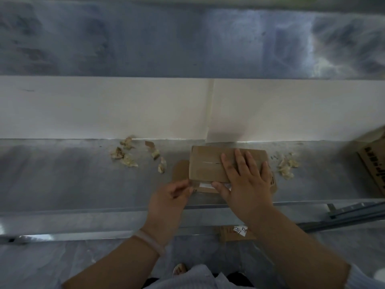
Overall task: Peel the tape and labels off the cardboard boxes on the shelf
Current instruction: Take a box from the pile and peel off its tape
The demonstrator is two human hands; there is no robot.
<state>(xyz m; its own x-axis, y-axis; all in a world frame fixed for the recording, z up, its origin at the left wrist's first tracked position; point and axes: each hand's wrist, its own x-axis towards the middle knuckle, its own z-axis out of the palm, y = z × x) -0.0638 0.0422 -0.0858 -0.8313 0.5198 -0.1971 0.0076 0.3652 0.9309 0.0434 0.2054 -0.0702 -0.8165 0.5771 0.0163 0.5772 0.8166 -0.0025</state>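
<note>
The cardboard box (208, 165) lies on the metal shelf (62, 174). The right hand (245, 182) presses flat on the box top, fingers straight and spread. The left hand (173, 197), fingers curled, pinches the box's near-left corner; the pinched material is blurred. Well right of the box, a second box (375, 163) is cut off.

It is dim and bluish where I stand. The white wall (104, 107) is the brightest band; glare streaks the far-right metal panel (341, 49). Straight shelf (62, 180) edges bow near the borders, and everything looks slightly soft.
</note>
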